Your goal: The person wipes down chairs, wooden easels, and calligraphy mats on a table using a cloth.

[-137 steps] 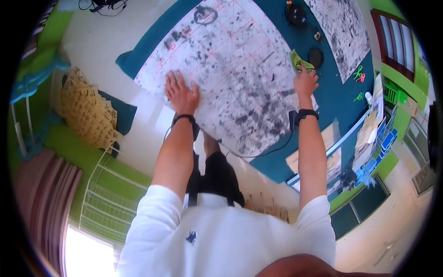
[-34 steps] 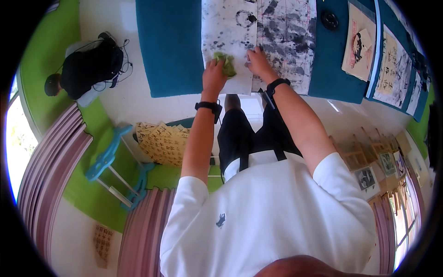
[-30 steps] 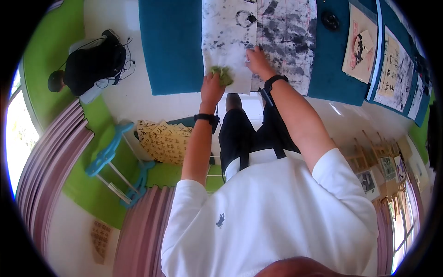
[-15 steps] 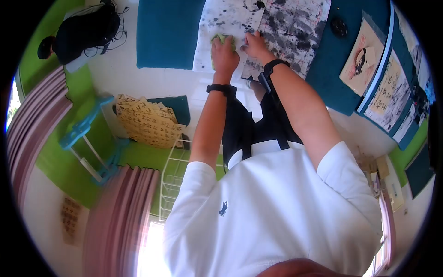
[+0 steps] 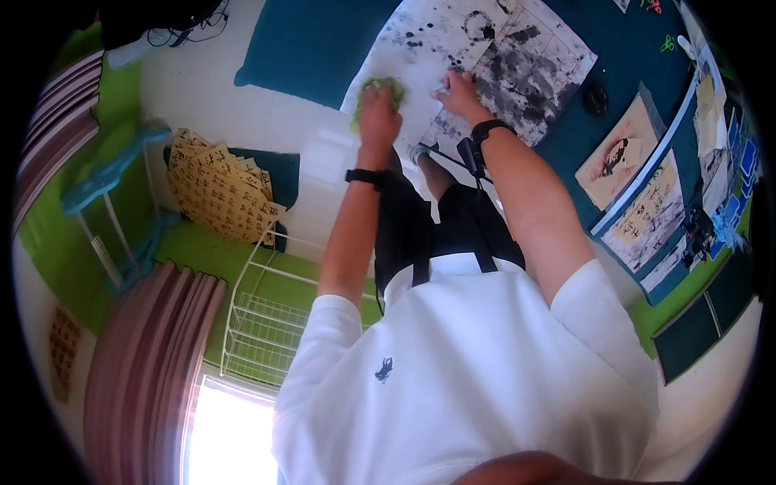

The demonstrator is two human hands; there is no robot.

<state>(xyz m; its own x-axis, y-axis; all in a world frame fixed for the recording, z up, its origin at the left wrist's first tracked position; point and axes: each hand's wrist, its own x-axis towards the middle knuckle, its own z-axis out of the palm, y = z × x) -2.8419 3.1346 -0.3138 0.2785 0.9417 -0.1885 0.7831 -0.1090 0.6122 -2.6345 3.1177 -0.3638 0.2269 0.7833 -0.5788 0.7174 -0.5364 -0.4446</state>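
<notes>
My left hand (image 5: 378,113) is closed over a crumpled green cloth (image 5: 394,90), pressed down on an ink-spotted white sheet (image 5: 411,61). To its right, my right hand (image 5: 461,97) rests by the border between that sheet and a second one. Its thumb and fingers are apart, and I see nothing held in them. The second paper (image 5: 537,69) is heavily blotched with black ink and has faint red lines. Both papers lie on a dark teal table mat (image 5: 299,48).
A round black dish (image 5: 596,100) sits right of the papers, near a panda painting (image 5: 621,158). At left are yellowish calligraphy sheets (image 5: 218,190), a blue folding stool (image 5: 101,190) and a white wire rack (image 5: 263,331).
The view has turned and shifted. My left hand and the green cloth have come nearer the sheet's lower left edge. My right hand's fingers have spread a little.
</notes>
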